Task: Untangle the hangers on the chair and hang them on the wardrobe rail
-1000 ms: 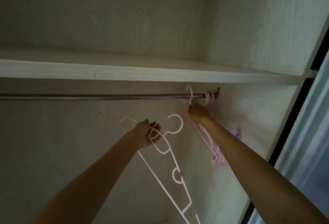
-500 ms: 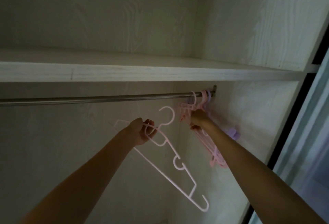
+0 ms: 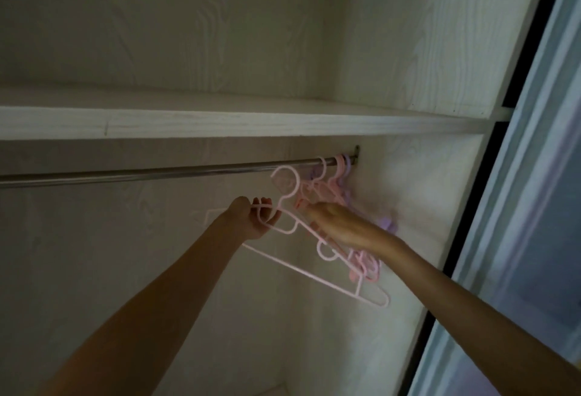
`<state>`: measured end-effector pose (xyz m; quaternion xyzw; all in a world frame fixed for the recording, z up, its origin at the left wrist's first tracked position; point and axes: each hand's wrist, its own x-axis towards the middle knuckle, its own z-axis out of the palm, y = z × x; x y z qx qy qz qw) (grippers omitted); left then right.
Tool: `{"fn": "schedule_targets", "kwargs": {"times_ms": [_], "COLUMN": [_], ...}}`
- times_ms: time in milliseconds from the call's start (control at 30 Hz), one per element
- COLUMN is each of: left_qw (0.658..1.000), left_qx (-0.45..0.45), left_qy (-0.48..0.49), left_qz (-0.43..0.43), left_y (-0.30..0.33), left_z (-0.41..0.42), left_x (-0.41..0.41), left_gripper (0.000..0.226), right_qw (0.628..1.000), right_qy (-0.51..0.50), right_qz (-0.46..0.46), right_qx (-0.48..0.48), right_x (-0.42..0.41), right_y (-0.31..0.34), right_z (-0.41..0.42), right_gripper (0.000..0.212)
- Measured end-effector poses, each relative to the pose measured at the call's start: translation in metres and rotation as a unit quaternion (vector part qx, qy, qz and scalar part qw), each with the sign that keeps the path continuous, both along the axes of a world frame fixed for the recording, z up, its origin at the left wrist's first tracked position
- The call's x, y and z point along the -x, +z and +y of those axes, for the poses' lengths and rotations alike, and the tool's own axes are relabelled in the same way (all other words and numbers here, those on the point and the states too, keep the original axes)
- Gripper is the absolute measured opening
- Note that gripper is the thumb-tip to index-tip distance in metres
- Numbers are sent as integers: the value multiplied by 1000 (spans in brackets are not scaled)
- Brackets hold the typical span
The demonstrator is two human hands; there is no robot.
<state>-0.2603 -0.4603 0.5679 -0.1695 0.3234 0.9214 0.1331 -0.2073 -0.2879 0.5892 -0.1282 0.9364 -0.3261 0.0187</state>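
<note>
Looking up into a white wardrobe, I see a metal rail (image 3: 157, 174) running under a shelf. Several pink and lilac hangers (image 3: 338, 188) hang bunched at the rail's right end. My left hand (image 3: 251, 219) is shut on a pale pink hanger (image 3: 314, 273), gripping it near the neck. That hanger's hook sits just below the rail, left of the bunch, and its body slants down to the right. My right hand (image 3: 342, 225) lies with fingers stretched against the hung bunch and the pale hanger's shoulder. Whether it grips either one is unclear. The chair is out of view.
A white shelf (image 3: 220, 122) sits directly above the rail. The wardrobe's side wall (image 3: 418, 191) stands just right of the bunch. A sliding door frame (image 3: 534, 207) runs along the right. The rail left of the hangers is bare.
My left hand lifted the pale hanger up and right, bringing its hook close under the rail. My right hand dropped from the hung hooks and shifted left toward the pale hanger.
</note>
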Motion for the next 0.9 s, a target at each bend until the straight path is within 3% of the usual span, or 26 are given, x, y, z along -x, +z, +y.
{"fn": "schedule_targets", "kwargs": {"times_ms": [67,200,300,367,433,567,600,700,800,900], "left_qw": [1000,998,960,888,784,521,479,401,333,286], "left_qx": [-15,25,226,400,572,803,819,837,872,899], "left_qy": [-4,-43,-134,-176,-151,68,101,118,91,61], "left_qz": [-4,32,100,143,186,280,299,354,348,325], "left_y": [6,13,16,24,33,41,41,36,26,21], "left_z": [10,22,18,13,9,7,5,1,0,-2], "left_x": [0,3,4,0,-3,-2,-3,-2,3,5], "left_gripper": [45,43,49,44,36,27,26,35,54,64], "right_qw": [999,990,980,974,968,952,951,948,942,947], "right_qy": [15,-19,-63,-86,-109,-142,-144,-168,-185,-182], "right_qz": [-5,120,178,207,219,239,237,225,214,187], "right_qx": [-29,-78,-67,-45,-55,-125,-133,-153,-180,-188], "right_x": [-9,-15,-15,-11,-1,28,33,42,49,51], "right_y": [-11,-19,-9,-2,1,-5,-9,-20,-28,-30], "right_z": [-2,0,8,12,12,-5,-10,-19,-19,-14], "right_gripper": [27,22,30,27,24,31,31,32,33,31]}}
